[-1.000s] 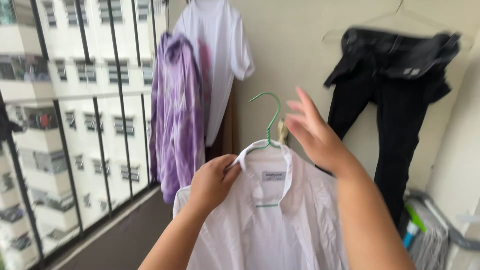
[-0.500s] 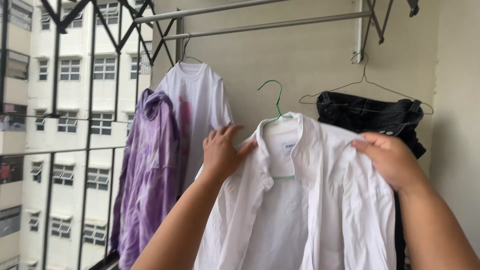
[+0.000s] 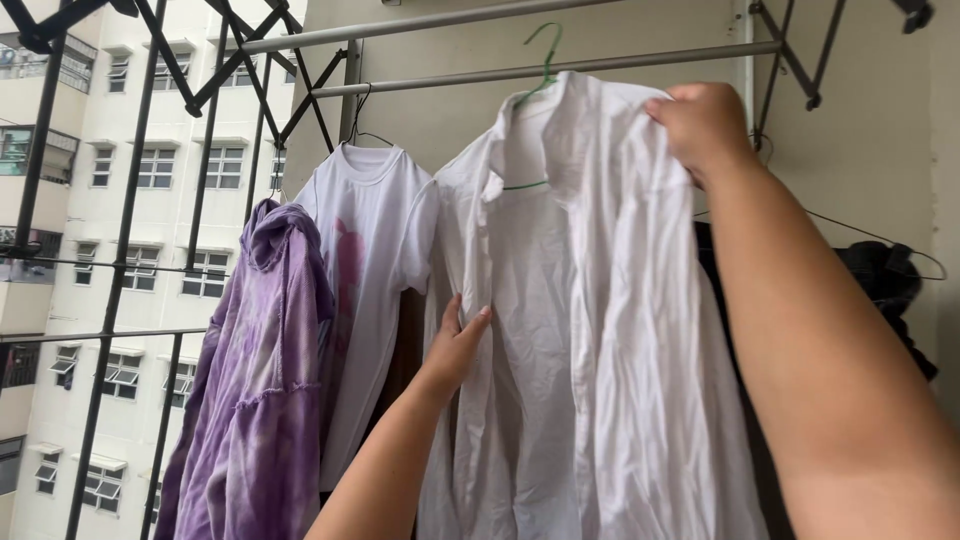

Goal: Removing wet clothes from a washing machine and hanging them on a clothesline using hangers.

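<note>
A white button shirt point(image 3: 590, 330) hangs on a green hanger point(image 3: 540, 70) whose hook reaches up at the lower metal rail point(image 3: 640, 62). My right hand point(image 3: 700, 125) grips the shirt's right shoulder near the collar, high up beside the rail. My left hand point(image 3: 458, 345) lies flat against the shirt's left front panel, fingers together, holding nothing.
To the left hang a white t-shirt with a pink print point(image 3: 365, 290) and a purple tie-dye garment point(image 3: 260, 400). A black garment on a wire hanger point(image 3: 890, 290) hangs at right, partly behind my arm. Black window grille point(image 3: 150, 200) stands at left; apartment blocks lie beyond.
The shirt on its hanger has gone up from chest height to the rail. My right hand moved to the shoulder; my left hand slid from the collar down to the front panel.
</note>
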